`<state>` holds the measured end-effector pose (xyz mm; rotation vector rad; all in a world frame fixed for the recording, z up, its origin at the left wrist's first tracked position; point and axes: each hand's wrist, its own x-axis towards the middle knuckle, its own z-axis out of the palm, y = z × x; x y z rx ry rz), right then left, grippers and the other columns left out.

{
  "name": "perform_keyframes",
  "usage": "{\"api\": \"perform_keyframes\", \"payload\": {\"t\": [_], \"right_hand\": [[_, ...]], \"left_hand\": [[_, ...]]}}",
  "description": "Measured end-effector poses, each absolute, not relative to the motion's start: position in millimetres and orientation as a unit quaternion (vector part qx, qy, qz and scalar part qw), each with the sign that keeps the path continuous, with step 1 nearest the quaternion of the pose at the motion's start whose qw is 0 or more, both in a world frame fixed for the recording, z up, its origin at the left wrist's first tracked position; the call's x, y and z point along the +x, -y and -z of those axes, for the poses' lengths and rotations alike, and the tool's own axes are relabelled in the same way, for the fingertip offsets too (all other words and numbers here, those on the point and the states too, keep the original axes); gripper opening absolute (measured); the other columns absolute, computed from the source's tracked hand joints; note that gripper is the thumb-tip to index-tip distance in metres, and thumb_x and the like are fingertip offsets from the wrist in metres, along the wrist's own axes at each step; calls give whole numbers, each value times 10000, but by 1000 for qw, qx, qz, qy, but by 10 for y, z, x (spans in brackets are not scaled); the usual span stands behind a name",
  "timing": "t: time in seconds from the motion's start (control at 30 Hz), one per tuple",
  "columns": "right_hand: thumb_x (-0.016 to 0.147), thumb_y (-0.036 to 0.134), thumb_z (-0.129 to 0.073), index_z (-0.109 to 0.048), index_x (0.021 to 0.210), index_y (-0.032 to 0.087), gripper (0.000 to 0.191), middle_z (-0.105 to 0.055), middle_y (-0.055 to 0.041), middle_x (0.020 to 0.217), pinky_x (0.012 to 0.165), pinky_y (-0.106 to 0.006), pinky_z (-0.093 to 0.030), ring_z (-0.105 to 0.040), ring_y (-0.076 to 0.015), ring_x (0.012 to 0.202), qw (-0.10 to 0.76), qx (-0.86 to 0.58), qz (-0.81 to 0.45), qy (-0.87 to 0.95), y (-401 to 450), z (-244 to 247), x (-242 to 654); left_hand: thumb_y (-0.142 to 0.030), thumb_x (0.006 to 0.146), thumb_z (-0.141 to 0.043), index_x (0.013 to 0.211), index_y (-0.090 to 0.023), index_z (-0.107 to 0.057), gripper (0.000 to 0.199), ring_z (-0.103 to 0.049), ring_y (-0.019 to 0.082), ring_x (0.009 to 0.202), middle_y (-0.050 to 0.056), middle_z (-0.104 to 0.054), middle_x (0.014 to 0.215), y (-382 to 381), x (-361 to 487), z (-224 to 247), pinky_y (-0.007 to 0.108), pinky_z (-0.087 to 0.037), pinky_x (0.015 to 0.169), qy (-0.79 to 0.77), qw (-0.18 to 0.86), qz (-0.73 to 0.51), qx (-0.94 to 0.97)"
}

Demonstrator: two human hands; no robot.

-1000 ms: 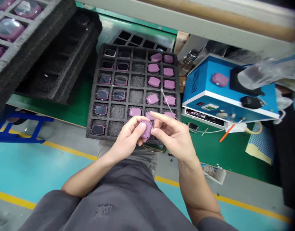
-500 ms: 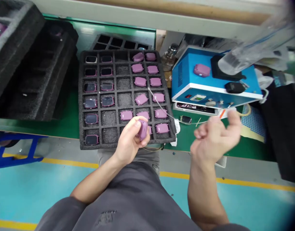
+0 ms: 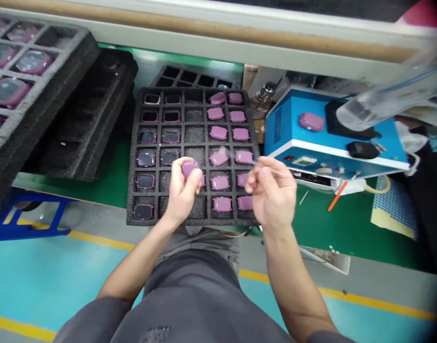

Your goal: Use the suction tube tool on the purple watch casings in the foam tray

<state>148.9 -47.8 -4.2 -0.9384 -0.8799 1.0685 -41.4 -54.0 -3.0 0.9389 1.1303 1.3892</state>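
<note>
My left grip (image 3: 181,195) is closed on a purple case (image 3: 190,167) above the foam tray (image 3: 218,222); compartments hold screened watches (image 3: 146,181) leftward, purple units (image 3: 222,204) rightward. My right grip (image 3: 277,197) pinches a blurred tube (image 3: 257,164).

Purple and black over green

Purple cases (image 3: 222,204) in a black tray (image 3: 130,190), green counter (image 3: 311,224), blue-and-white box (image 3: 293,114), orange pen (image 3: 337,196), blue-checked yellow sheet (image 3: 393,205).

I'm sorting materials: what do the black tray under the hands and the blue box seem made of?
Black tray: matte foam, most likely, given its grainy, rough-looking walls.
Blue box: probably painted sheet metal, from its smooth, flat panels; plastic is possible.
</note>
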Motion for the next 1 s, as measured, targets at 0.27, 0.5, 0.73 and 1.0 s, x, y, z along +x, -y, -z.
{"api": "perform_keyframes", "payload": {"t": [0.27,0.5,0.73,1.0], "right_hand": [[948,378,-767,-762,1006,233,156,-773,-38,1035,767,-308,-696,-786,-181,930,661,-422,-421,457,280,165,1114],[1028,300,-668,-755,1055,241,109,-806,-51,1073,995,-409,-673,-799,-211,1062,651,-410,-397,501,351,244,1082],[1036,276,-652,-753,1090,238,121,-817,-57,1112,1015,-439,-669,-796,-227,1095,641,-418,-390,513,350,279,1090],[1036,281,-653,-760,1093,244,127,-823,-53,1101,984,-421,-683,-801,-224,1080,639,-421,-376,523,343,286,1101]], "left_hand": [[-409,903,-777,1328,-188,-652,495,-746,241,1130,134,-744,1292,360,-344,175,334,-645,902,-485,475,-609,411],[-347,839,-872,1147,-173,-776,366,-798,251,1066,117,-820,1162,376,-321,150,363,-656,971,-486,490,-599,407],[-262,856,-858,1145,-179,-809,305,-814,229,1039,97,-830,1152,372,-315,149,313,-664,963,-480,470,-603,430],[-200,862,-838,1154,-187,-812,293,-817,197,1025,71,-833,1145,373,-311,161,257,-664,940,-477,453,-609,444]]}}
